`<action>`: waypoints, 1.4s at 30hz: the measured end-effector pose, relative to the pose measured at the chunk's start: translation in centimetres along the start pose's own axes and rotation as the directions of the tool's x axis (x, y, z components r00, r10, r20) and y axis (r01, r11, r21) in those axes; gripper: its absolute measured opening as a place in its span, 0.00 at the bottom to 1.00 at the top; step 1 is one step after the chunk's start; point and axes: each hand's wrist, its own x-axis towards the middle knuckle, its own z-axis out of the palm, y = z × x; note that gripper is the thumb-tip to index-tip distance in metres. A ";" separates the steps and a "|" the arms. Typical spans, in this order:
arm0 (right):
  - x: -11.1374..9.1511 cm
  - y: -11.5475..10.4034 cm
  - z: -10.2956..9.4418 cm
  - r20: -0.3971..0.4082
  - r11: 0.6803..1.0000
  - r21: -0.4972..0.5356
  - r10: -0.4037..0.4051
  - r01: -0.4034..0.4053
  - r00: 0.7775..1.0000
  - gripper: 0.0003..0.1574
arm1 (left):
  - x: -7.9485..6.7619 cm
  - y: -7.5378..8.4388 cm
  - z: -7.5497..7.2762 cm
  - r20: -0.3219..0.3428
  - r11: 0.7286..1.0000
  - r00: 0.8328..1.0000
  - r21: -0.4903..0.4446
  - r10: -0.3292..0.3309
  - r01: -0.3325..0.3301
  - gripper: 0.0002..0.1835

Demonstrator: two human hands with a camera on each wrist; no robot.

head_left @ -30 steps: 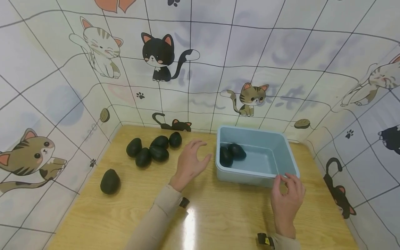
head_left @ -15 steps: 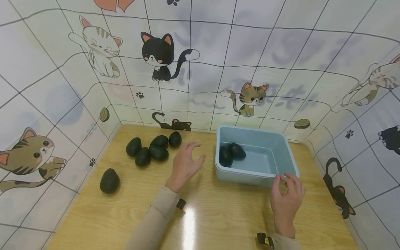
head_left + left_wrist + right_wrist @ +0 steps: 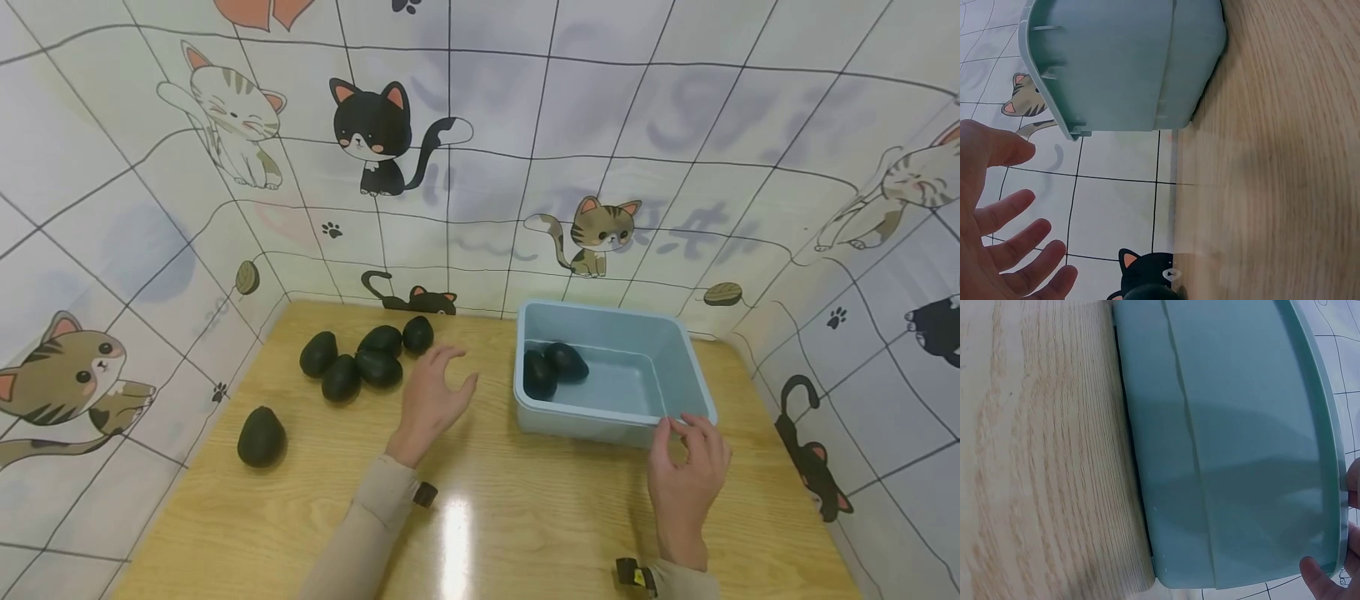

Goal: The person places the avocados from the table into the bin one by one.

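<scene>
My left hand (image 3: 431, 404) hovers over the table between a group of dark avocados and a light blue plastic bin (image 3: 585, 420). Its fingers are spread and relaxed with nothing between them, as the left wrist view also shows. At the bin's front right corner my right hand (image 3: 687, 483) pinches the rim between thumb and fingers. Inside the bin, two avocados (image 3: 566, 362) lie against the left wall. Several more avocados (image 3: 341, 379) sit in a cluster at the back left, the rightmost avocado (image 3: 417, 335) just beyond my left fingertips.
One avocado (image 3: 262, 437) lies apart, nearer the table's left edge. The wooden table (image 3: 540, 517) meets a cat-patterned wall covering (image 3: 480, 192) at the back and on both sides. The bin stands close to the back wall.
My left hand has drifted left, away from the bin and toward the avocado cluster, staying empty. The right hand keeps its hold on the bin's rim.
</scene>
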 end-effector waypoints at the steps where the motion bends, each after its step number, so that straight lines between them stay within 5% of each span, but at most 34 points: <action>1: 0.0 0.0 0.0 0.001 1.000 -0.001 -0.002 0.002 1.000 0.07 | -0.1 -0.1 0.0 -0.002 1.000 1.000 0.000 -0.006 0.006 0.24; 42: -0.2 0.5 0.3 -0.007 1.000 -0.017 0.011 -0.011 1.000 0.06 | -0.8 -4.2 -1.7 -0.059 0.997 0.995 0.016 -0.081 0.082 0.22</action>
